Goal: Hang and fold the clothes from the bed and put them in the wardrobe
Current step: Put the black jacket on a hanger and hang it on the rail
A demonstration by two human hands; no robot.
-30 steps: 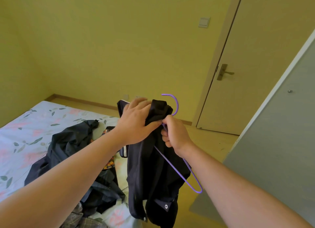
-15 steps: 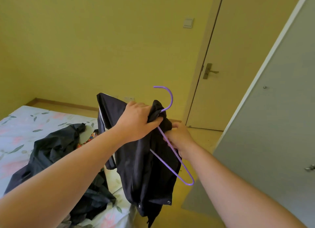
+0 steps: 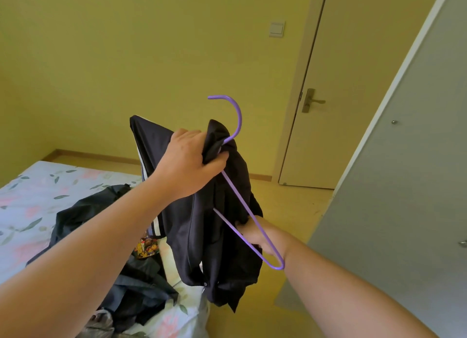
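- Yellow walls and a closed room door [image 3: 353,85] lie ahead, and the grey wardrobe door [image 3: 404,186] stands open at the right, near the raised garment.
- The left hand [image 3: 192,160] clenches the black jacket [image 3: 202,236] at its collar together with the neck of the purple hanger [image 3: 236,193], probably to keep the cloth from sliding off.
- The right hand [image 3: 255,234] reaches under the hanger's bare arm into the fabric, likely to draw a shoulder over. Its fingers are hidden, so I cannot tell its grip.
- A dark clothes pile [image 3: 83,216] waits near the bed's [image 3: 30,206] foot edge.
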